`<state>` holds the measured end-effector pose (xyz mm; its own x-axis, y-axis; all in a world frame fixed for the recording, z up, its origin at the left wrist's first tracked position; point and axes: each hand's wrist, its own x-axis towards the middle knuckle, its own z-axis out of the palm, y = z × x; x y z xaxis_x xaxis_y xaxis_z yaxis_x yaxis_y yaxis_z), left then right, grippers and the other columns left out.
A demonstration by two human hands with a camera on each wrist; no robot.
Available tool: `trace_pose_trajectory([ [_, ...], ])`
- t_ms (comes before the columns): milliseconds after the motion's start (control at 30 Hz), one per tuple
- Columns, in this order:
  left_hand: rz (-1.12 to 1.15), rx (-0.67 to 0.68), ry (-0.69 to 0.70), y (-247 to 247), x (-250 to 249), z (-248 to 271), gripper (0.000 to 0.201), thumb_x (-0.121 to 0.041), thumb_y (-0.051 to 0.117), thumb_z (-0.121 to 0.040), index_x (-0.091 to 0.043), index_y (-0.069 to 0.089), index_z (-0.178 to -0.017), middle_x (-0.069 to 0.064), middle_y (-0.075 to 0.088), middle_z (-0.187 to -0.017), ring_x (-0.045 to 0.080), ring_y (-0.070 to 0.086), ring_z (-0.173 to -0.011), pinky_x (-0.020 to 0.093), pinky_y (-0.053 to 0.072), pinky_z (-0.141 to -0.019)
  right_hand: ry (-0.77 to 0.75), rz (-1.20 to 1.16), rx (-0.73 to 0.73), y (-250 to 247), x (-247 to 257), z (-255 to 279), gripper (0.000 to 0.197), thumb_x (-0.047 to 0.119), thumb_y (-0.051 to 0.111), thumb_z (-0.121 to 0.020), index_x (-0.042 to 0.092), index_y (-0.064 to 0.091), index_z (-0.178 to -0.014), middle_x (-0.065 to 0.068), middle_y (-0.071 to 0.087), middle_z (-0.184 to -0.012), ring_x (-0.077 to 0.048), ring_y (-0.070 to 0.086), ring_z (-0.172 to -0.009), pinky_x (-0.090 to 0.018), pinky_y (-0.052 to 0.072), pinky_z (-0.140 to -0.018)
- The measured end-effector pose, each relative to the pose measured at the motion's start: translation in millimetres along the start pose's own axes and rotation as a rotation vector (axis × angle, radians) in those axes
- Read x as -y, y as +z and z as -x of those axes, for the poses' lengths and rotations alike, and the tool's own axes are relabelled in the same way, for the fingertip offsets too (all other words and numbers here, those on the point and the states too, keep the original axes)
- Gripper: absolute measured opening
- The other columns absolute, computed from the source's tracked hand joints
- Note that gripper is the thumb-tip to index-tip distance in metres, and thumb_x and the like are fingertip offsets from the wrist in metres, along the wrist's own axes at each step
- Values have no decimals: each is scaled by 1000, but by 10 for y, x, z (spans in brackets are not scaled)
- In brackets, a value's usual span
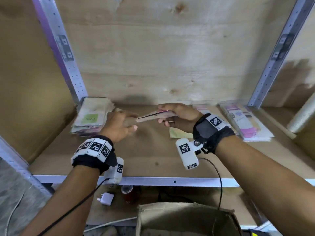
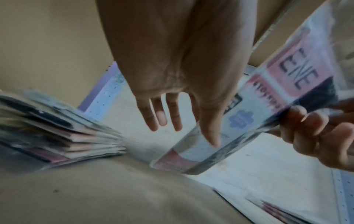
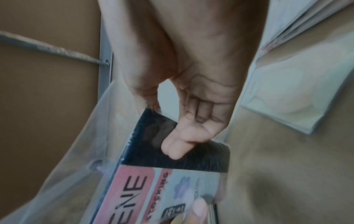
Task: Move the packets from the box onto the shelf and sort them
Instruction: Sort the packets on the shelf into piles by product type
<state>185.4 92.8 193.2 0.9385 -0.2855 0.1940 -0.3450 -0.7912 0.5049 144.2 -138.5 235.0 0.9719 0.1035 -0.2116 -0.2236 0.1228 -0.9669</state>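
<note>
My right hand (image 1: pixel 166 117) pinches a flat clear packet (image 1: pixel 154 114) with a pink "ENE" label and a dark stocking inside, held over the middle of the wooden shelf (image 1: pixel 153 157). The right wrist view shows its fingers (image 3: pixel 175 146) pressed on the packet (image 3: pixel 168 186). My left hand (image 1: pixel 131 122) reaches in from the left with straight fingers, and one finger (image 2: pixel 210 130) lies against the packet (image 2: pixel 283 84). A stack of packets (image 1: pixel 91 117) sits at the shelf's left, and another pile (image 1: pixel 247 124) lies at its right. The cardboard box (image 1: pixel 185 218) stands below the shelf.
A pale green packet (image 1: pixel 177 133) lies on the shelf under my right hand. A white roll (image 1: pixel 302 116) leans at the far right. Metal uprights (image 1: pixel 68 65) frame the bay. A white plug (image 1: pixel 106 198) and a jar (image 1: pixel 127 190) sit on the lower level.
</note>
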Motion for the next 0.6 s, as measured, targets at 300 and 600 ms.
trace_pose_trajectory([
  [300,405,-126,231,81,-525,-5,12,-30,70,-92,-20,76,-95,-2,79,-93,24,73,-90,39,57,-82,-64,-230,-36,-627,-4,425,29,35,43,-102,10,58,-104,-9,70,-83,-19,67,-68,-25,46,-58],
  [600,872,149,-19,604,-745,-27,16,-23,69,-93,-16,76,-106,3,79,-102,13,73,-85,22,58,-67,-83,340,-71,-795,-428,530,26,5,63,-91,-4,61,-115,-17,64,-100,-27,60,-93,-42,49,-87],
])
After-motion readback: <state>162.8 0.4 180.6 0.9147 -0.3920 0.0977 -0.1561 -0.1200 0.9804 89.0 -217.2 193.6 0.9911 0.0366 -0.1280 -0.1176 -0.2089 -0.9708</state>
